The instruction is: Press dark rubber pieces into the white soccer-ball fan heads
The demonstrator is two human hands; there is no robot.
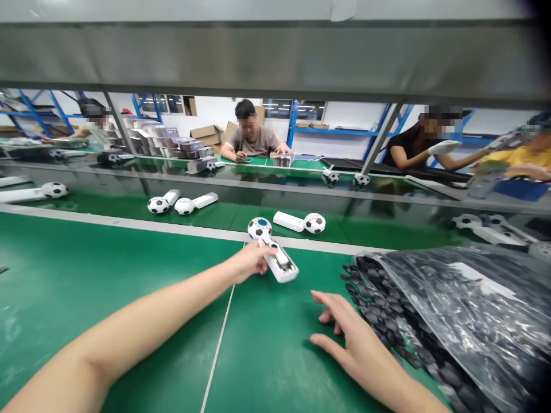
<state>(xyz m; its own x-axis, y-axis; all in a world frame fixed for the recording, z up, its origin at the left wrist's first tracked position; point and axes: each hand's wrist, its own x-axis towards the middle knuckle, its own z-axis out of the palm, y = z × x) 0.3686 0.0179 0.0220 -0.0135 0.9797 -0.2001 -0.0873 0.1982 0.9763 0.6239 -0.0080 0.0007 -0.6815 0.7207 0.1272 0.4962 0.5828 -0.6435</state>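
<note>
Across a green assembly surface (86, 298), the head view looks down on two bare forearms. The left hand (247, 261) lies over one soccer-ball-topped white unit (279, 265), its fingers clamped across the narrow neck just below the ball. That unit sits diagonally at the surface's far edge, ball end pointing away, beside a grey rail (142, 227). Its ball shows black and white panels with a blue patch, and its white body is open along the top, with inner parts showing that are too small to tell.

The right hand (357, 344) rests palm down on the green, touching nothing else, its fingers spread apart, just beside a heap of small black parts (374, 310). One large clear plastic bag (456, 310) full of similar black parts lies against that heap at the right.

Beyond the rail, a second green lane (258, 221) carries four more ball-topped units: one at the far left, two close together left of centre, and one just past the held unit. Two or three others lie at the right, partly hidden. Farther off, four seated people work at a further bench, one wearing a white glove (443, 147). Behind them stand blue shelving racks (331, 131), stacked boxes (163, 137) and cardboard cartons (206, 135).
</note>
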